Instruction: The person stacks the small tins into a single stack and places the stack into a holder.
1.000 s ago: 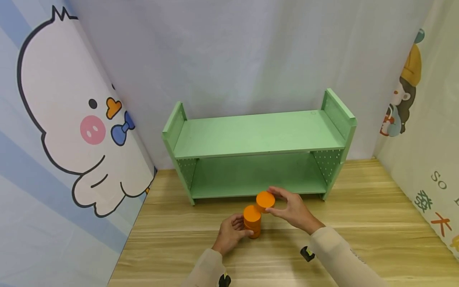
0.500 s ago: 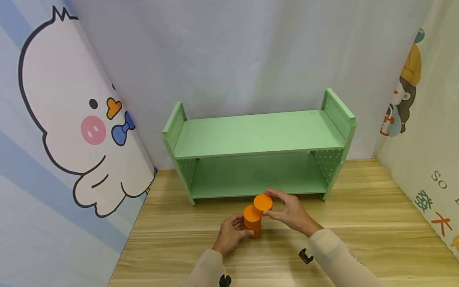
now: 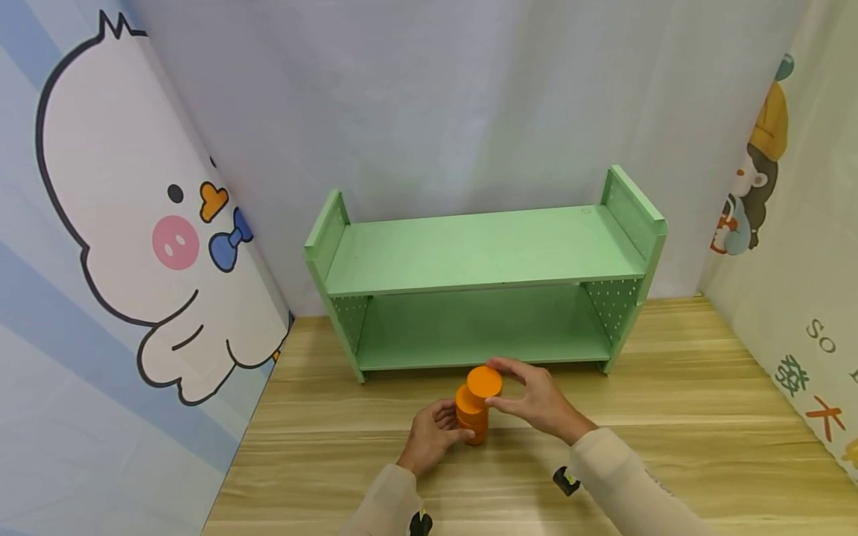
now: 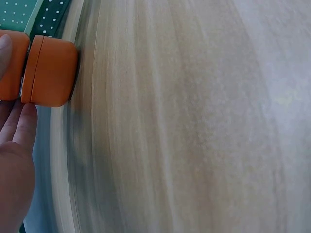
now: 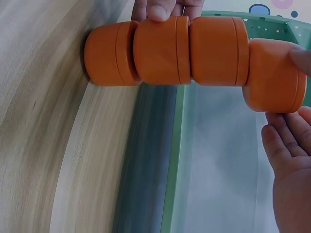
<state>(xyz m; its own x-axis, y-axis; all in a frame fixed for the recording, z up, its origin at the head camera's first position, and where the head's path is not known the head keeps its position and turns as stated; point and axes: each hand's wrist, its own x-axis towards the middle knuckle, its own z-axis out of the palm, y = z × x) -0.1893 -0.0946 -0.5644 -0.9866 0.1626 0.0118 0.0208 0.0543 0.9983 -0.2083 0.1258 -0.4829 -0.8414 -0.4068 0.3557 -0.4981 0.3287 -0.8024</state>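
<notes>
Three orange lidded jars (image 3: 472, 426) stand in an upright stack on the wooden table. My left hand (image 3: 430, 435) grips the stack low down from the left, thumb in front and fingers behind. My right hand (image 3: 541, 402) pinches another orange jar (image 3: 485, 382) at the stack's top, its thumb and fingers on opposite sides. In the right wrist view this held jar (image 5: 273, 75) meets the top stacked jar (image 5: 217, 51) but sits off-centre from it. The left wrist view shows the lowest jar (image 4: 53, 73) on the table, just beyond my fingertips.
A green two-tier shelf (image 3: 482, 249) with perforated sides stands right behind the jars. Wood-grain tabletop (image 3: 704, 417) stretches to both sides. Cartoon-printed cloth (image 3: 134, 186) borders the left, and a printed curtain (image 3: 798, 246) the right. Small black devices (image 3: 566, 480) sit at my wrists.
My right hand has brought its jar left and slightly nearer to me, further over the stack. My left hand and the stack have stayed in place.
</notes>
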